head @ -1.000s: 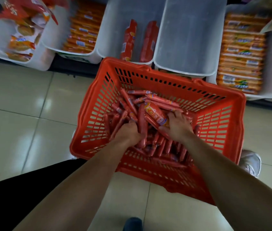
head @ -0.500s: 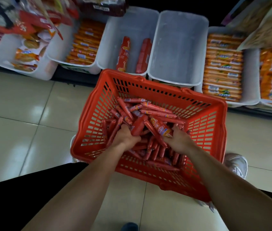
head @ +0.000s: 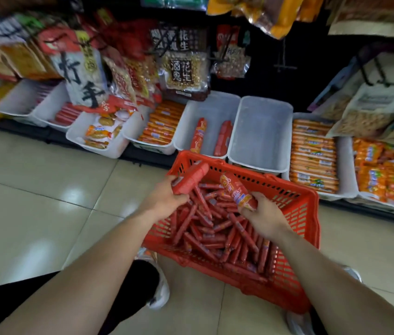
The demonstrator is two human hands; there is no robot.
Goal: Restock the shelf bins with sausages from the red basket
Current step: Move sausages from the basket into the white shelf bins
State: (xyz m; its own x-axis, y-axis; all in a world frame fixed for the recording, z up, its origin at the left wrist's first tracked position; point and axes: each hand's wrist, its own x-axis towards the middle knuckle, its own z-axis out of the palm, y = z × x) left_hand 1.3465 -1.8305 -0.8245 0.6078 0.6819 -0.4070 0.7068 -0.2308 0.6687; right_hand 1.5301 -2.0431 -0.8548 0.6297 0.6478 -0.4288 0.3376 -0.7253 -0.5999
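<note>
My left hand [head: 167, 200] is curled round the lower end of a thick red sausage [head: 191, 178], held over the far-left corner of the red basket [head: 308, 213]. My right hand [head: 264, 217] grips the near end of a labelled thick sausage [head: 238, 192] above the basket's middle. Thin sausages [head: 215, 230] cover the basket floor. Just beyond its far rim, a white bin [head: 212, 110] holds 2 stocked sausages [head: 199, 135].
</note>
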